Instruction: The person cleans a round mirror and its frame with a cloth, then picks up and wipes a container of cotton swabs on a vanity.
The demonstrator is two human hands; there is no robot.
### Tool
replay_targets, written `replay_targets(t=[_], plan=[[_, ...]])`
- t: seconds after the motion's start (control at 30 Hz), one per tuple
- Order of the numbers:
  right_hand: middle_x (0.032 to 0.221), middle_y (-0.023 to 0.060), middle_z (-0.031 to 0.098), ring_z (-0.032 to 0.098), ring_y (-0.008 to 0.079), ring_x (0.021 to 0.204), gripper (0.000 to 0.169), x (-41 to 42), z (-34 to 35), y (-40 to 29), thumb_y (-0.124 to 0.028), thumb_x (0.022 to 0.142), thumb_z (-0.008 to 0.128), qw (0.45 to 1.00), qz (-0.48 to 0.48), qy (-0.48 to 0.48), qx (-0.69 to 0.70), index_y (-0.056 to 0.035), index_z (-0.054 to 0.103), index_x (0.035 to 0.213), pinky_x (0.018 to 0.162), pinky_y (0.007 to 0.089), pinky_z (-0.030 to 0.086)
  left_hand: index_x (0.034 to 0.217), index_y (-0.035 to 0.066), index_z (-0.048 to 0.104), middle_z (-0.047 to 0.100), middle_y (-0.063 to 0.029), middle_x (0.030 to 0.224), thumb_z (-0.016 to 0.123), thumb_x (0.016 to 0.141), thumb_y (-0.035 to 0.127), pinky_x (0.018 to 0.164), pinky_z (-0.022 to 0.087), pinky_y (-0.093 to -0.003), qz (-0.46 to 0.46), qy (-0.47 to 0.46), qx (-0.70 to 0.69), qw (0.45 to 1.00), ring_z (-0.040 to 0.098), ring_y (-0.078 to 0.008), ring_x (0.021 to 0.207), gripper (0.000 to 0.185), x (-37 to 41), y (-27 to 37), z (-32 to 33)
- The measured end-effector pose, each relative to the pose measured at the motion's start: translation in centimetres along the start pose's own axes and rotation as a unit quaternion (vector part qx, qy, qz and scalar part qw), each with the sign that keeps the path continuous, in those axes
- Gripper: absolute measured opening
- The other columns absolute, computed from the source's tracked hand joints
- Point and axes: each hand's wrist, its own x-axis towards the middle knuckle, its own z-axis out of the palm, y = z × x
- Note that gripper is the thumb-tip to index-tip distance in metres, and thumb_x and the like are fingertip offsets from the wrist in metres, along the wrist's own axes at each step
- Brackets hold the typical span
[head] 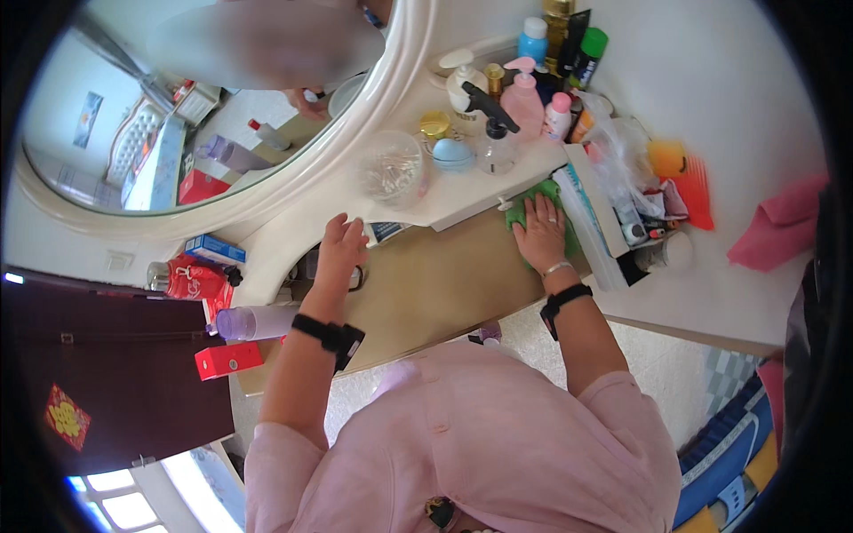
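Observation:
My right hand (541, 233) lies flat on a green cloth (516, 214), pressing it against the tan tabletop (440, 280) of a dressing table. The cloth sits between a small white drawer with a knob (504, 202) and a white box (593, 226) holding small items. My left hand (341, 250) is raised with its fingers apart and nothing in it. It is near the white curved shelf edge and a clear round tub of cotton swabs (392, 170). A dark object with a loop, partly hidden, lies behind the left wrist.
A clear spray bottle with black trigger (496, 150), a pink pump bottle (523, 100) and a light-blue round container (453, 155) stand on the shelf below an oval mirror (200, 133). At left are a purple-capped bottle (256, 323) and a red box (228, 360). A pink cloth (776, 223) lies right.

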Motion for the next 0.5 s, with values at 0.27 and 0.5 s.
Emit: replay_targets(t=[0.27, 0.5], plan=[[0.132, 0.0144, 0.039, 0.034, 0.0307, 0.124, 0.047, -5.2, -2.2, 1.0, -0.024, 0.08, 0.058, 0.997, -0.067, -0.035, 0.03, -0.0038, 0.048, 0.121, 0.102, 0.0474, 0.027, 0.121, 0.003, 0.045, 0.05, -0.0082, 0.111, 0.054, 0.086, 0.035, 0.076, 0.048, -0.0376, -0.009, 0.049, -0.057, 0.997, 0.051, -0.0209, 0.1, 0.048, 4.9, 1.1, 2.3], [0.104, 0.0171, 0.057, 0.054, 0.0325, 0.097, 0.032, -6.3, -4.8, -0.6, -0.02, 0.086, 0.054, 0.953, 0.02, -0.073, 0.294, 0.0006, 0.052, 0.11, 0.083, 0.04, 0.042, 0.121, -0.001, 0.045, 0.053, -0.0085, 0.107, 0.053, 0.083, 0.031, 0.069, 0.05, -0.0338, -0.017, 0.003, -0.118, 0.993, 0.05, -0.0186, 0.096, 0.05, 5.5, 0.9, 2.3]])
